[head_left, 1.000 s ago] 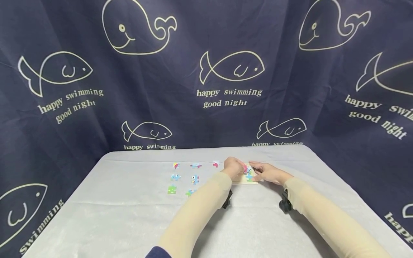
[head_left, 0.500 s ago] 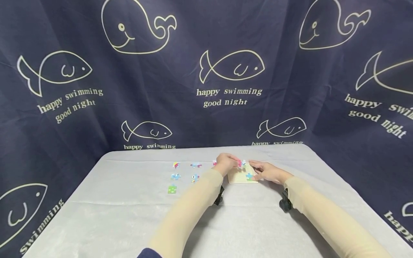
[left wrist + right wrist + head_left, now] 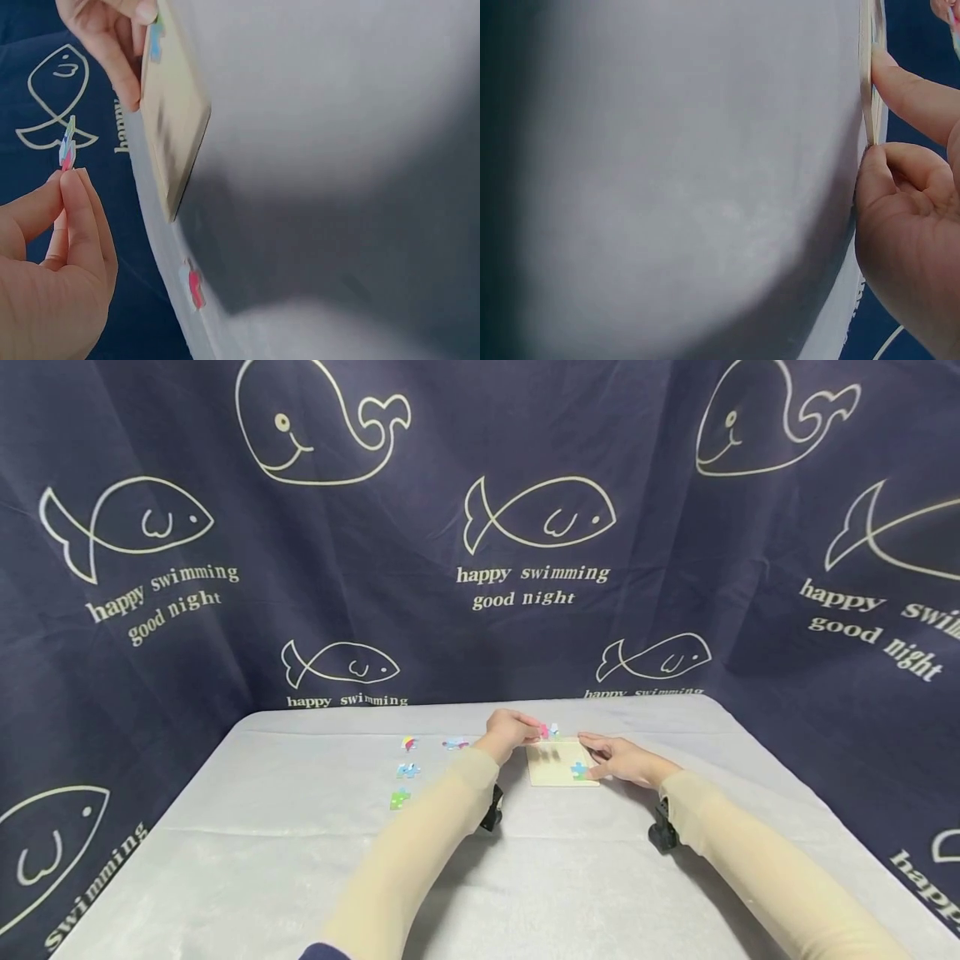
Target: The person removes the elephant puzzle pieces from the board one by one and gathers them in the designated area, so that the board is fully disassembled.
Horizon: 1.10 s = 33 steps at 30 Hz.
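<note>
My left hand (image 3: 512, 728) pinches a pink and light blue jigsaw piece (image 3: 550, 732) between thumb and fingertips. In the left wrist view this piece (image 3: 68, 144) is seen edge-on, raised off the table. A pale wooden puzzle board (image 3: 551, 765) lies below and to the right of the hand, with finger-like shadows across it. One blue and green jigsaw piece (image 3: 580, 771) sits in its near right corner. My right hand (image 3: 624, 760) holds the board by its right side, the thumb beside that corner piece and the other fingers along the edge.
Several loose jigsaw pieces lie left of the board, among them a rainbow one (image 3: 408, 744), a blue one (image 3: 408, 771) and a green one (image 3: 400, 799). My left sleeve (image 3: 420, 852) covers part of that area. A dark patterned curtain (image 3: 540, 652) hangs behind the table.
My left hand has lifted the pink and blue piece off the board and carried it left and toward the back, baring more of the board. The right hand stays at the board's edge.
</note>
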Tool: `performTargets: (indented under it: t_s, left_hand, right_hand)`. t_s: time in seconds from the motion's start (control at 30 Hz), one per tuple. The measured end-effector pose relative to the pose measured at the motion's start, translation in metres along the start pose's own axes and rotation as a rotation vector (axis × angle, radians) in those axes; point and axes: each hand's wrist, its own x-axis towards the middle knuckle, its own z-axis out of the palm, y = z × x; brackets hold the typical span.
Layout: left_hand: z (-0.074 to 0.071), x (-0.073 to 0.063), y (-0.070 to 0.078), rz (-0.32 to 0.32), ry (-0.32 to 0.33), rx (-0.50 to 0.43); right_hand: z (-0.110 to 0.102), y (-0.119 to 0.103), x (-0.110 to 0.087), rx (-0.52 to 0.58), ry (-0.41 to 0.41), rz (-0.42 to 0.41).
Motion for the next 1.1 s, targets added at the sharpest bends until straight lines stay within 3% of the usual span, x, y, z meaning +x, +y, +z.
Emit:
performTargets:
  t_s: [0.13,0.37,0.57,0.8,1.1]
  left_hand:
    - [-0.011,0.004,-0.001,-0.008,-0.016,0.007]
    - [-0.030,0.001,0.003,-0.001,-0.003,0.111]
    - [-0.040,-0.005,0.002,0.022,-0.054,0.024]
    - [-0.049,-0.008,-0.006,-0.013,-0.080,-0.003]
    - [-0.063,-0.012,-0.014,-0.052,-0.097,0.102]
  right_hand:
    - [0.001,0.001,0.002,0.010,-0.008,-0.003]
    - [0.001,0.002,0.004,-0.016,-0.006,-0.006]
    - [-0.001,0.002,0.002,-0.044,0.005,-0.010]
    - [-0.002,0.003,0.000,-0.041,0.005,0.012]
    - [-0.001,0.003,0.002,-0.043,0.002,0.013]
